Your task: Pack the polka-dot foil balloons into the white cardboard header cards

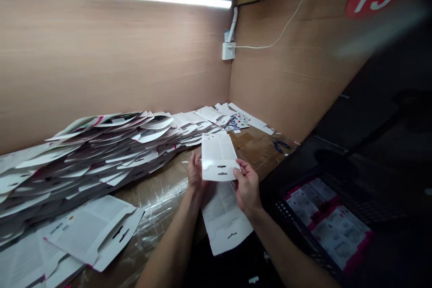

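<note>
Both my hands hold a white printed cardboard package blank [218, 156] with hanger slots above the table. My left hand [195, 172] grips its left edge with fingers closed behind it. My right hand [247, 185] pinches its lower right corner. Under my hands a second flat white blank [224, 218] lies on the table edge, hanger slot toward me.
A long fanned stack of flat blanks [101, 148] covers the left of the tape-wrapped cardboard table [158, 191]. More loose blanks [91, 229] lie at front left. Blue scissors [279, 145] rest at the back right. A black crate [332, 225] holding printed cards stands to the right. Wooden walls enclose the bench.
</note>
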The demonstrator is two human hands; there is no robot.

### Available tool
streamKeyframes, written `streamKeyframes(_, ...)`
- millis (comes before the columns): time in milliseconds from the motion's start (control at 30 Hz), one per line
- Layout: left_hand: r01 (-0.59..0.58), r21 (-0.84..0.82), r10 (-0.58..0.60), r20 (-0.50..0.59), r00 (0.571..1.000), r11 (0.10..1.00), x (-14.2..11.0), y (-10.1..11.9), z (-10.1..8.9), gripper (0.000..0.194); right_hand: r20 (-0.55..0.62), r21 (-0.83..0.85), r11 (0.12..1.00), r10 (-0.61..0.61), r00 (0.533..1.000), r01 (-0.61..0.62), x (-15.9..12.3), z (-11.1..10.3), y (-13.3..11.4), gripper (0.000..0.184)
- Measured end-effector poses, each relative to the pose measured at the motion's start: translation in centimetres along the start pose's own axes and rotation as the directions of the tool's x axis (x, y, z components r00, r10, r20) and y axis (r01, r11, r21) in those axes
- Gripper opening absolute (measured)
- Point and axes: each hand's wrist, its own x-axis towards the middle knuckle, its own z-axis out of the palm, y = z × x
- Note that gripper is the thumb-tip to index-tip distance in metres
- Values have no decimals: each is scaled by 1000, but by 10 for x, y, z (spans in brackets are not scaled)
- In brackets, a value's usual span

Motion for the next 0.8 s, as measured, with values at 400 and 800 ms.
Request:
streamKeyframes(400,216,-8,-208,235,949,976,-24,6,8,103,148,-110,986,141,979,-126,0,-2,6,36)
streamKeyframes(800,93,-100,-81,116,990,991,-11,6,2,91,460,-664,689,70,885,290,61,-11,1,25)
